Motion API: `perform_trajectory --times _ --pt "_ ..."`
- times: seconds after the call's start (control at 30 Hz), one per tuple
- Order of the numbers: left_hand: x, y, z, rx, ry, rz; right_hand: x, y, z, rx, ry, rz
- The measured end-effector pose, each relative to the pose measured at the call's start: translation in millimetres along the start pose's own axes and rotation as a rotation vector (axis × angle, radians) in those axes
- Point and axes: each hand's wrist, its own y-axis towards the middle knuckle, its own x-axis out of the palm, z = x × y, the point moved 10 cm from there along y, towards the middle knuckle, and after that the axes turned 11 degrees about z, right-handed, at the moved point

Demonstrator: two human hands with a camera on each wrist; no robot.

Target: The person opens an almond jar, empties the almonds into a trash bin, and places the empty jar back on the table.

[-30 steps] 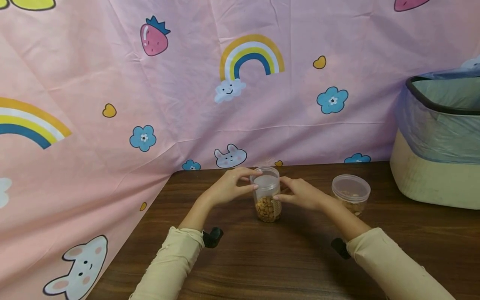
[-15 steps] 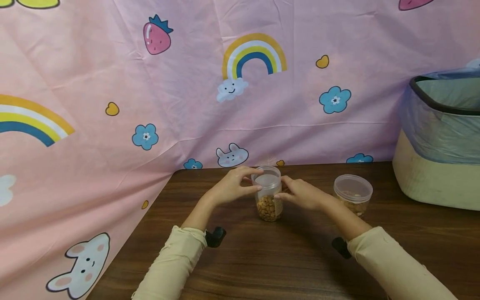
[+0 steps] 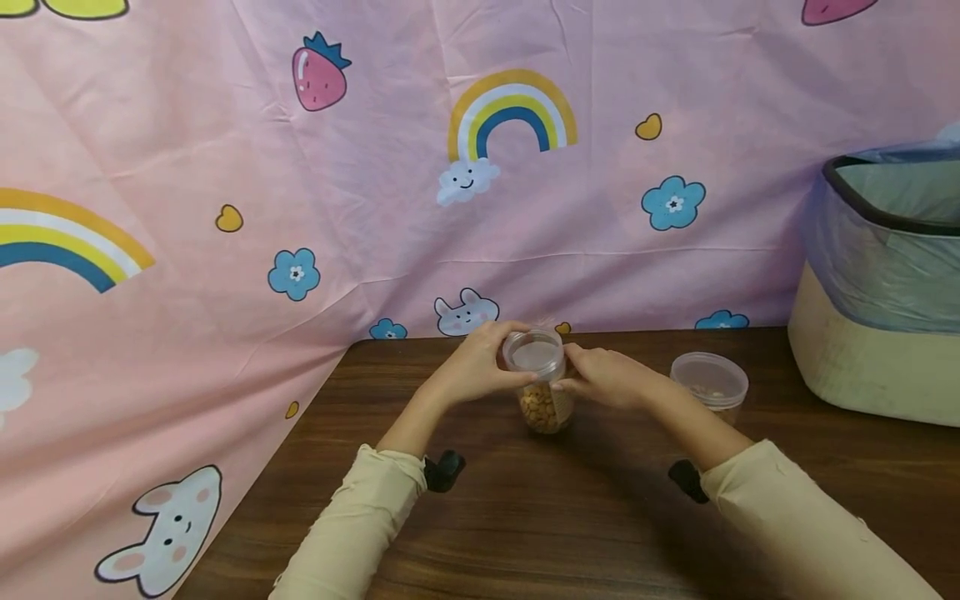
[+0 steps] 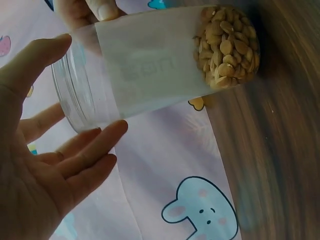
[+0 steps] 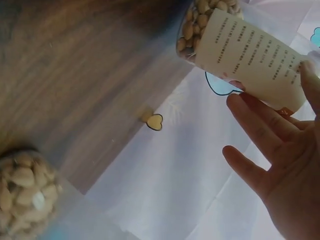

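Note:
A clear plastic jar (image 3: 545, 410), part filled with tan nuts that look like almonds, leans slightly between my two hands. Its round lid (image 3: 534, 352) is clear too. My left hand (image 3: 480, 365) grips the lid end, thumb on the near side and fingers on the far side. Around the body below, my right hand (image 3: 611, 377) holds the jar from the other side. The right wrist view shows a printed label (image 5: 250, 60) on the jar, with the thumb over its upper end. Whether the base touches the table cannot be told.
A shorter clear tub (image 3: 709, 377) with similar nuts stands right of the hands, partly behind the right forearm. Farther right is a cream bin (image 3: 862, 358) with a bluish liner. A pink patterned cloth (image 3: 375, 167) hangs behind the dark wooden table (image 3: 525, 533).
The jar has gone from upright to slightly tilted, its base shifting right. My left hand has closed farther around the lid, and my right hand has risen a little.

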Motion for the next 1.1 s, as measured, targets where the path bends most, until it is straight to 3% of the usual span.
perform_trajectory --times 0.33,0.6,0.93,1.1 --pt "10.8 4.1 0.4 -0.123 0.097 -0.037 -10.4 -5.3 -5.6 -0.031 -0.137 -0.032" --pt "14.4 4.8 2.7 -0.156 0.131 -0.073 -16.1 -8.4 -11.4 -0.072 -0.186 -0.054" --pt "12.3 4.1 2.6 -0.175 0.036 -0.031 -26.5 -13.5 -13.2 -0.089 -0.215 -0.018" --pt "9.7 3.4 2.4 -0.163 -0.021 -0.002 -33.4 -15.1 -11.2 -0.058 -0.162 0.017"
